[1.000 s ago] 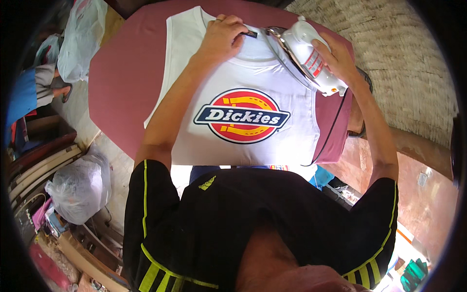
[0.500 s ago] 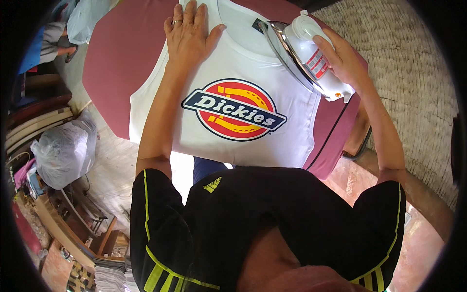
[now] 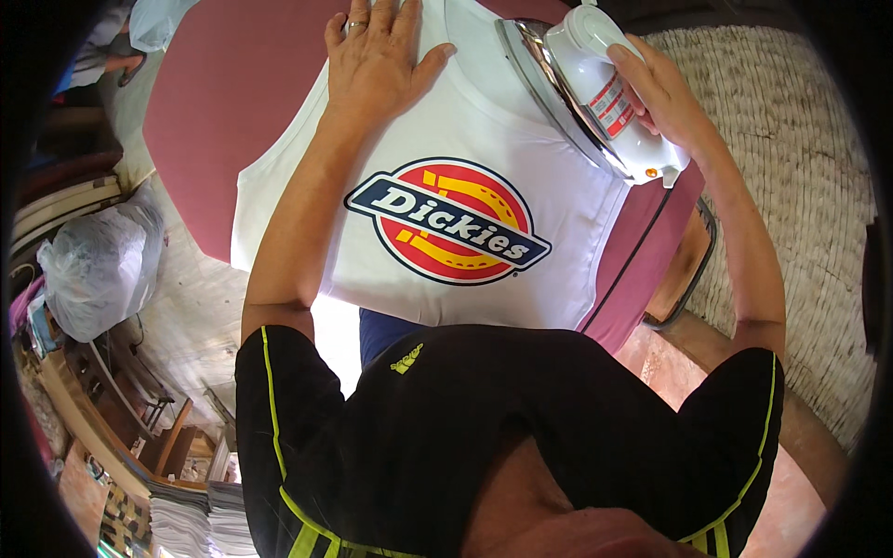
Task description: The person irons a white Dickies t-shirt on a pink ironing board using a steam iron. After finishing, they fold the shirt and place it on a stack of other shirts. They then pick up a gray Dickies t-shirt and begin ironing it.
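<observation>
Beneath the left hand (image 3: 374, 74), laid flat and gripping nothing, presumably to keep it taut, lies the white sleeveless shirt (image 3: 446, 219), while opposite, the right hand (image 3: 668, 98) grasps a white iron (image 3: 595, 88) over the shirt's other shoulder.

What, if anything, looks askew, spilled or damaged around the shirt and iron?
Nothing stands out. The white shirt lies mostly smooth on the maroon board, with the left hand flat on it and the right hand holding the iron. No spill, scorch mark or tear shows.
</observation>
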Action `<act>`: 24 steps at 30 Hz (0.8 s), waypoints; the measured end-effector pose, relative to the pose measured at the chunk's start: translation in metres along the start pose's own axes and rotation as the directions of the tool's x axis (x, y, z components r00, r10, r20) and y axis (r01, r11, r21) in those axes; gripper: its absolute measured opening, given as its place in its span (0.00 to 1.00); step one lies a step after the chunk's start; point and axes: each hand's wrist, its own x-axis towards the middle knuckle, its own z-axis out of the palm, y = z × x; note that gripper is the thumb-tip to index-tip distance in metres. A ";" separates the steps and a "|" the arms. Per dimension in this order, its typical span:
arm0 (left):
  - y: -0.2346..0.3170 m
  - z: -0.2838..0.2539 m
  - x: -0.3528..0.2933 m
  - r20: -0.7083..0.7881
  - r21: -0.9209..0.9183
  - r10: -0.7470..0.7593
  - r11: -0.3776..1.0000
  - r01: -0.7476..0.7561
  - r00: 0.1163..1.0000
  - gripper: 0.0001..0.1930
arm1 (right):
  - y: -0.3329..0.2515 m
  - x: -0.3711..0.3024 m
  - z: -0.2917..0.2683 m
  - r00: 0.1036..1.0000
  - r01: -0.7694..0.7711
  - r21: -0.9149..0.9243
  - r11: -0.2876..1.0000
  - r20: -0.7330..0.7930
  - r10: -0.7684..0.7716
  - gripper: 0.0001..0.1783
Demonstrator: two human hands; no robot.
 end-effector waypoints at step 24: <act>0.002 0.004 0.002 0.019 0.025 -0.006 1.000 0.006 1.000 0.31 | 0.008 0.018 0.010 0.965 0.263 -0.172 0.949 0.039 -0.260 0.25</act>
